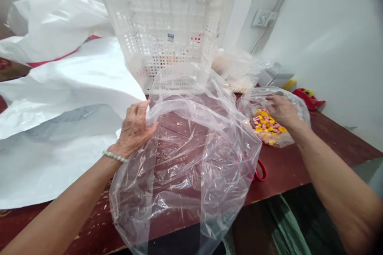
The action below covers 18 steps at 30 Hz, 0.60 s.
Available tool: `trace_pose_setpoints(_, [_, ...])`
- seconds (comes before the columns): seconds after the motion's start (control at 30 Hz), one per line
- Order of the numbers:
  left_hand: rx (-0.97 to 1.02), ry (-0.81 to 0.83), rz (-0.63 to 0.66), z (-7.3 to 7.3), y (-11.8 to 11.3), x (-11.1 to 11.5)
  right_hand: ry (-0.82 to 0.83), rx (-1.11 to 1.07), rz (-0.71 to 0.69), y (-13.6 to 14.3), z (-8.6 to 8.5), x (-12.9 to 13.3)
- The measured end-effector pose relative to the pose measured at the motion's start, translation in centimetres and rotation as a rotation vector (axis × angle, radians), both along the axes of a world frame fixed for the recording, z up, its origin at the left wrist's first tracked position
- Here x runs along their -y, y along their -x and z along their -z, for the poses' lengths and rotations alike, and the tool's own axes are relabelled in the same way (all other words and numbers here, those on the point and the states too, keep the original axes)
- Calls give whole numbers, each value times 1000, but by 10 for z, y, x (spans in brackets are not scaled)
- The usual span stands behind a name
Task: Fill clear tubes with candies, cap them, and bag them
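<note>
A large clear plastic bag point(179, 155) lies spread across the table in front of me, its mouth towards the far side. My left hand point(134, 129), with a beaded bracelet at the wrist, rests at the bag's left rim against the edge of a big white plastic sack point(80, 75). Its thumb is held apart from the fingers. To the right, my right hand point(283, 109) reaches over a smaller clear bag point(299, 103) with small yellow and pink pieces point(266, 125) in it. Its fingers are apart just above the pieces, their tips partly hard to see.
A white perforated plastic basket point(170, 16) stands tilted at the back. Red-handled scissors point(261, 170) lie partly under the clear bag. Filled plastic bags point(233, 65) and a red object point(308, 99) are by the wall. A socket point(265, 18) is on the wall.
</note>
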State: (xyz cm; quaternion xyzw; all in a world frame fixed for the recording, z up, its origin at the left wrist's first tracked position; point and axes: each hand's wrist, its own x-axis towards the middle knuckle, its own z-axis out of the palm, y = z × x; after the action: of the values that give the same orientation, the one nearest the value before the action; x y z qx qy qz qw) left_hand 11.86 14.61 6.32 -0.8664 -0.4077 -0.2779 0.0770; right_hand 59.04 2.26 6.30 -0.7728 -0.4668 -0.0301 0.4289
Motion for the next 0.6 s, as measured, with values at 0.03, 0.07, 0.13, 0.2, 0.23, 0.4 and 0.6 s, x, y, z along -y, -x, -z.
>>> trace_pose_setpoints(0.03, [-41, 31, -27, 0, -4, -3, 63, 32, 38, 2, -2, 0])
trace_pose_setpoints(0.07, [-76, 80, -63, 0, -6, -7, 104, 58, 74, 5, -5, 0])
trace_pose_setpoints(0.13, [-123, 210, -143, -2, -9, -15, 104, 140, 137, 14, -11, 2])
trace_pose_setpoints(0.2, [-158, 329, -189, -3, -7, -24, 22, 235, 176, 30, -21, 5])
trace_pose_setpoints(0.23, [-172, 364, -194, -4, -6, -28, -33, 255, 174, 42, -27, 8])
trace_pose_setpoints(0.4, [-179, 344, -211, -8, 4, -36, -283, -86, -87, 148, -51, 21])
trace_pose_setpoints(0.6, [-208, 229, -201, -16, 5, -34, 136, -19, -870, 275, 11, -22])
